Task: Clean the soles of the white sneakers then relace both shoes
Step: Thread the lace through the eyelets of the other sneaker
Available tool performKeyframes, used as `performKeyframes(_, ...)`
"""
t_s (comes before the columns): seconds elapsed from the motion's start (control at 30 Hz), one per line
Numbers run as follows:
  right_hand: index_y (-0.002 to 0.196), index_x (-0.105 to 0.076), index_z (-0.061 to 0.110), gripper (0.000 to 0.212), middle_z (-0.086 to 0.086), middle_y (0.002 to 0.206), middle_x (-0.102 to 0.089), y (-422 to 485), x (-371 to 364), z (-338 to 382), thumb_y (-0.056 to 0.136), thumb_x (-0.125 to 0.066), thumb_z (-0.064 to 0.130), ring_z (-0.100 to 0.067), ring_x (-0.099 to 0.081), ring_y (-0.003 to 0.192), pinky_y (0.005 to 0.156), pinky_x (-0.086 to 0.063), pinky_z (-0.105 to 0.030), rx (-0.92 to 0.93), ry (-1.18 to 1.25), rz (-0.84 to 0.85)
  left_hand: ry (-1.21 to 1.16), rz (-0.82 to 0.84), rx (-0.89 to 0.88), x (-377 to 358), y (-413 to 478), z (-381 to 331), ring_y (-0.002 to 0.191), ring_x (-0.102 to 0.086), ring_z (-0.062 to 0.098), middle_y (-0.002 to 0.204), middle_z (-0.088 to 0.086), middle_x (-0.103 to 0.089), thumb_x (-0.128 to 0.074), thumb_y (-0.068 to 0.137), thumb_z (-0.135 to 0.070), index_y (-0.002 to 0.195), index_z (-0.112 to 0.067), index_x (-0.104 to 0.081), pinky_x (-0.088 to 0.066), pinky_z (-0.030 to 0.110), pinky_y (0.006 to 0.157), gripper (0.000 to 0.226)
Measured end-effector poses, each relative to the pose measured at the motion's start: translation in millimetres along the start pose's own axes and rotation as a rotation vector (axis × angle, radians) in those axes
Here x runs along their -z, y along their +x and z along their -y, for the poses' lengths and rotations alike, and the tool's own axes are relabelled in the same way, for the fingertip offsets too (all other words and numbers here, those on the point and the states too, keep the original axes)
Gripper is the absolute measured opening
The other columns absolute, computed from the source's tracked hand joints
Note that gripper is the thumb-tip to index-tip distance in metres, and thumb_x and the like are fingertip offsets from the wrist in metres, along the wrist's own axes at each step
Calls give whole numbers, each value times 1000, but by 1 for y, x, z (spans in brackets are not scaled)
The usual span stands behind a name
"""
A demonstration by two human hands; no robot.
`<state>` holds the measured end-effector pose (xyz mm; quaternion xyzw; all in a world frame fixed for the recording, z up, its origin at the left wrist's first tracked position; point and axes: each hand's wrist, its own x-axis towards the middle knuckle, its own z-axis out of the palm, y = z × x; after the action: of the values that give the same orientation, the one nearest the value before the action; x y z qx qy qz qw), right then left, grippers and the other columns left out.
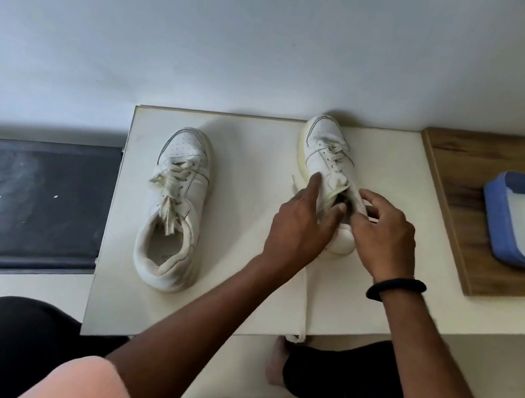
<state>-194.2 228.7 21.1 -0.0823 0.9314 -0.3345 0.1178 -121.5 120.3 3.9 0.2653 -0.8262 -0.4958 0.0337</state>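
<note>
Head view is given over a pale table (230, 297) on which both white sneakers are stood upright, soles down and toes pointed away, presumably so that the eyelets are presented to the person; the left sneaker (176, 205) is set apart and untouched, its loose laces bunched over the tongue; the right sneaker (326, 161) is steadied at its collar by both hands; the left hand (301, 226) is laid half-open against the tongue, fingers spread; the right hand (383, 236) is curled in a pinch at the opening, though what is pinched cannot be told; the heel is largely hidden; a blue tray (505, 236) holding something white is cut off at the edge.
</note>
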Motion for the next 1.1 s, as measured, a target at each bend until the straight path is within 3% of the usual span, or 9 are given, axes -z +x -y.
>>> performKeyframes(0.1,130,-67,23,42,-4,120,-73,-4,-3,3,89,-60,18,-28,-66,111,87,-46,-29,6,-27,-21,1,-45,57,-5,5,1,118,-66,36,132,19,-69,-54,105,-39,164,-25,-28,-53,40,93,66)
performKeyframes(0.23,130,-68,25,45,-4,122,-73,-15,-10,9,85,-63,22,-28,-66,113,96,-53,-37,4,-26,-12,13,-61,63,7,-3,12,105,-70,38,119,21,-74,-54,104,-37,163,-28,-31,-55,40,85,64)
performKeyframes(0.33,132,-66,28,49,-3,123,-72,-31,-22,18,83,-62,24,-30,-65,114,97,-52,-39,38,-63,24,6,-81,80,21,-22,22,90,-70,36,95,19,-75,-54,103,-35,163,-29,-31,-44,35,68,64)
performKeyframes(0.4,134,-64,28,51,-4,123,-71,-43,-30,22,83,-62,24,-30,-64,115,97,-51,-39,64,-90,48,26,-104,92,30,-36,30,88,-69,35,88,14,-72,-55,103,-32,163,-29,-31,-35,32,66,65)
performKeyframes(0.67,139,-58,29,52,-7,125,-65,-79,-51,36,88,-56,25,-30,-61,116,95,-47,-38,97,-188,89,85,-95,115,48,-63,40,100,-67,41,111,24,-73,-50,107,-22,166,-19,-22,-47,41,79,65)
performKeyframes(0.83,140,-57,30,52,-7,123,-63,-104,-57,38,89,-53,27,-31,-64,110,89,-50,-37,125,-233,120,117,-100,123,55,-80,48,105,-66,38,117,22,-71,-47,107,-16,166,-14,-17,-29,29,68,67)
performKeyframes(1.03,135,-56,31,44,-4,120,-62,-123,-66,38,92,-50,33,-34,-67,97,78,-53,-39,186,-275,105,33,-114,103,63,-95,69,84,-60,25,90,13,-65,-52,105,-13,165,-20,-25,-29,27,67,66)
performKeyframes(1.1,127,-58,30,37,-3,116,-63,-119,-63,37,92,-50,37,-34,-68,94,77,-55,-40,212,-289,95,11,-128,101,61,-94,70,86,-62,24,91,8,-65,-53,105,-14,164,-21,-28,-31,26,67,65)
